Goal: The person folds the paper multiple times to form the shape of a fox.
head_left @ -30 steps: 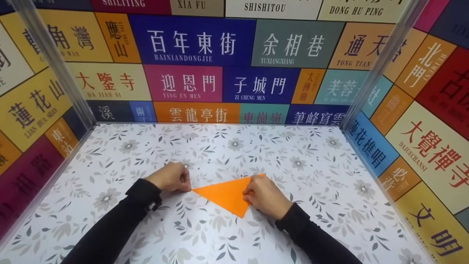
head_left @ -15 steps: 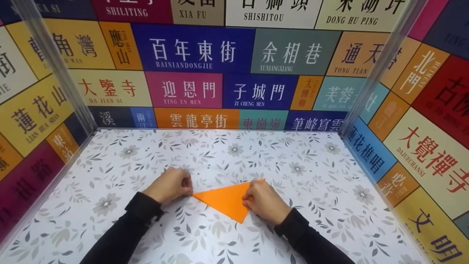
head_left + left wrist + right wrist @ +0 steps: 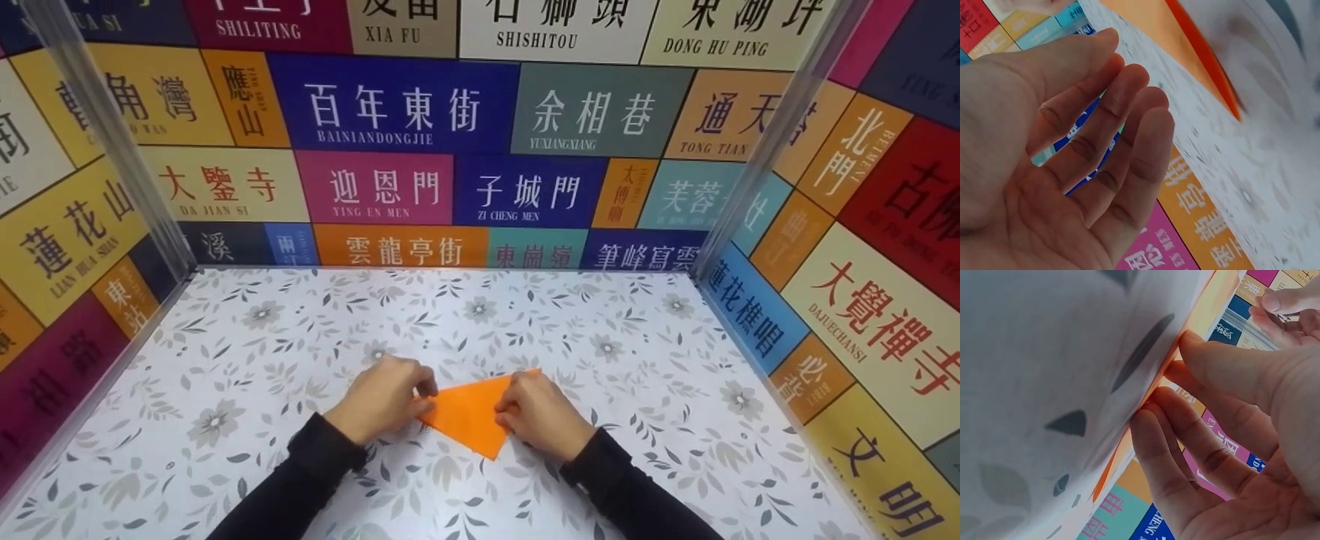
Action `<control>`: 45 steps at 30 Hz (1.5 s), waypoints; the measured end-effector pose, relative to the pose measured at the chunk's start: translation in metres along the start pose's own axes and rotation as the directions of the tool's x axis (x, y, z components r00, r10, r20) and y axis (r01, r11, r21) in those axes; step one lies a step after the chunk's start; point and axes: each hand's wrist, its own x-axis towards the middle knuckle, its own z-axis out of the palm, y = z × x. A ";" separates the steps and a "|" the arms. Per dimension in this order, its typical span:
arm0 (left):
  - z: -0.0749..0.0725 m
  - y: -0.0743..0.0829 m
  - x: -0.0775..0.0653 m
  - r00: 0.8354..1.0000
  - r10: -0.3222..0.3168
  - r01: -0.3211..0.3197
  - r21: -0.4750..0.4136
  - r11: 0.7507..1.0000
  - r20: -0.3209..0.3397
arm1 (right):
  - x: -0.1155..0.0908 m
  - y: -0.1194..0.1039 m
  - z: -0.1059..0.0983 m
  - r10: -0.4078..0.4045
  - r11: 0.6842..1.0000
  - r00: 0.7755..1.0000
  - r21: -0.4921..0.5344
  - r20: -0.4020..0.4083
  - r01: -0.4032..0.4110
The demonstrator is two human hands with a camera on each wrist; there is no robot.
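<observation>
A folded orange sheet of paper point(image 3: 466, 418) lies on the table in the head view, roughly triangular, its pointed end to the left. My right hand point(image 3: 545, 415) rests on its right side; the right wrist view shows thumb and fingertips point(image 3: 1148, 430) set down on the paper point(image 3: 1107, 477), bent gently. Over the left point is my left hand point(image 3: 388, 400), hiding that tip in the head view. In the left wrist view its fingers point(image 3: 1151, 146) curve loosely with nothing between them, apart from the paper's folded edge point(image 3: 1207, 67).
The table point(image 3: 315, 330) has a white cloth printed with grey flowers and leaves. Panels of coloured signs point(image 3: 394, 101) stand along its back and both sides, with clear corner strips point(image 3: 757, 142) where they meet.
My left hand has moved right, from beside the paper's left point to over it. The right hand stays at the paper's right side. The paper keeps its place; the head view has tilted slightly.
</observation>
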 end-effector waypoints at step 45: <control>0.035 0.003 0.002 0.999 0.022 -0.021 -0.036 0.999 0.037 | -0.003 -0.002 -0.001 -0.010 1.000 1.000 -0.009 -0.024 0.010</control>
